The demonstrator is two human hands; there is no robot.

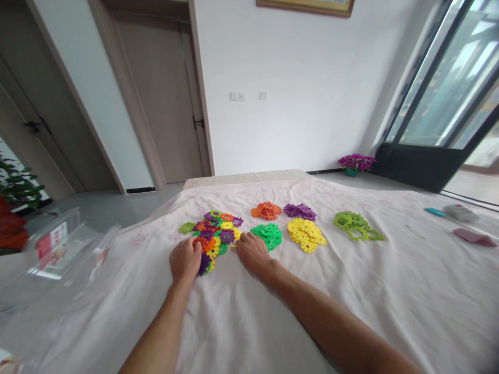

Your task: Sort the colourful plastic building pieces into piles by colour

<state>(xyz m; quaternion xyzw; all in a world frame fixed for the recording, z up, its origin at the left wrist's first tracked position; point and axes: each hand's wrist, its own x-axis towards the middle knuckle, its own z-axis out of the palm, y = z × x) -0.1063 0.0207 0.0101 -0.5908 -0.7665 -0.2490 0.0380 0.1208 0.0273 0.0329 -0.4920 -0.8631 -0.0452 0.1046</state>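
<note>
A mixed pile of plastic snowflake building pieces [227, 237], in purple, orange, yellow and green, lies between my hands. My left hand [186, 259] curls at the pile's left edge, close to an orange piece and a dark purple piece [204, 264]; what its fingers hold is hidden. At the pile's right side my right hand [252, 252] is closed, with the thin edge of a yellow snowflake piece [234, 246] showing at its fingertips. Just beyond that hand sits a heap of green pieces [268, 236].
Single-colour heaps lie farther right: orange [267, 210], purple [300, 211], yellow [306, 235] and light green [355, 224]. Clear plastic packaging [58, 249] is at the left. A blue item [435, 212] and a pink cloth [474, 237] rest on the tablecloth [351, 301].
</note>
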